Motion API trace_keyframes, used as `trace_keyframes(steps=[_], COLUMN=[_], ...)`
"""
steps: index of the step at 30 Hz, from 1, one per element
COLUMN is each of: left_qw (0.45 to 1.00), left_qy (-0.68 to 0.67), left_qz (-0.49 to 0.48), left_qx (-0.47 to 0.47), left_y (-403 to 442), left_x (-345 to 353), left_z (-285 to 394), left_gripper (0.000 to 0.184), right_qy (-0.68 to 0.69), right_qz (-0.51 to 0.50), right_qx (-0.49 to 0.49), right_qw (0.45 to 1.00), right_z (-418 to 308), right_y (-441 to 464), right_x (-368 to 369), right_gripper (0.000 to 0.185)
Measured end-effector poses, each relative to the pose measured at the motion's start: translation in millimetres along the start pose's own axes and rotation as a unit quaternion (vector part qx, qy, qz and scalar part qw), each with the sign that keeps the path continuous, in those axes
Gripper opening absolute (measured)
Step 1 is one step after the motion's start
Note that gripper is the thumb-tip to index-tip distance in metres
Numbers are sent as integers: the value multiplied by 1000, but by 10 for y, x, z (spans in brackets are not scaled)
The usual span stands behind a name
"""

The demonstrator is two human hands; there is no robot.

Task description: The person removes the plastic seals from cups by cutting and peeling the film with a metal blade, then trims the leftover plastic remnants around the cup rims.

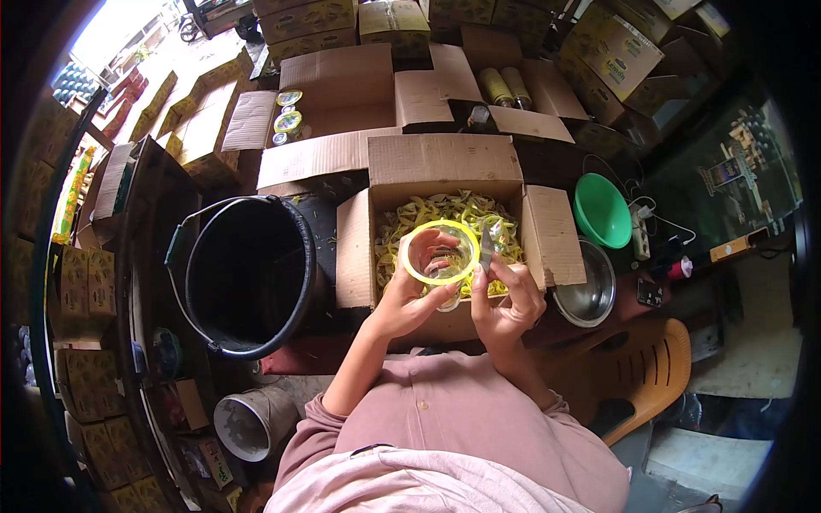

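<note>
My left hand (399, 301) is wrapped round a clear plastic cup (445, 255) with a bright yellow rim, its mouth tilted up towards me. Fingers show through the clear wall. In my right hand (510, 301), a small grey knife blade (487, 246) points upward, pinched between thumb and fingers, close beside the right side of the rim. Whether the blade touches the rim I cannot tell. Below both hands stands an open cardboard box (445, 160), filled with tangled yellow and whitish strips (505, 214).
On the left is a large black bucket (299, 248). A green bowl (603, 209) and a metal bowl (590, 286) sit to the right. Behind, another open carton (338, 81) has lidded cups at its left. An orange chair (650, 368) stands at lower right.
</note>
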State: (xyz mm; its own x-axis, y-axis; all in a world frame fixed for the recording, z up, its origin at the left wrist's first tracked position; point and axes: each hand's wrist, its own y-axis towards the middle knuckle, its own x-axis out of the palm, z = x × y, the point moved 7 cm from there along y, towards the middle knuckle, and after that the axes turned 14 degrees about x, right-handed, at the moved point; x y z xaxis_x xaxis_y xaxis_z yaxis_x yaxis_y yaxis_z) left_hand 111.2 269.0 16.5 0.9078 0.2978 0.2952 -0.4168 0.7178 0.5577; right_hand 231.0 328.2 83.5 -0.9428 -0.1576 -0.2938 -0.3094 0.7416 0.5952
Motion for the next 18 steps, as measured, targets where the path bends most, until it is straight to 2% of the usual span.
trace_keyframes(steps=[8, 18], left_qw=[1000, 993], left_qy=[9, 110], left_qz=[9, 24], left_qx=[-1, 35], left_y=[-3, -6], left_x=[35, 58], left_z=[-8, 55], left_gripper=[67, 68], right_qy=[-15, -11], right_qz=[11, 24], right_qx=[2, -11], right_qw=[1000, 1000], right_z=[-33, -50], right_y=[-27, -46], right_x=[-16, 10], right_gripper=[25, 20])
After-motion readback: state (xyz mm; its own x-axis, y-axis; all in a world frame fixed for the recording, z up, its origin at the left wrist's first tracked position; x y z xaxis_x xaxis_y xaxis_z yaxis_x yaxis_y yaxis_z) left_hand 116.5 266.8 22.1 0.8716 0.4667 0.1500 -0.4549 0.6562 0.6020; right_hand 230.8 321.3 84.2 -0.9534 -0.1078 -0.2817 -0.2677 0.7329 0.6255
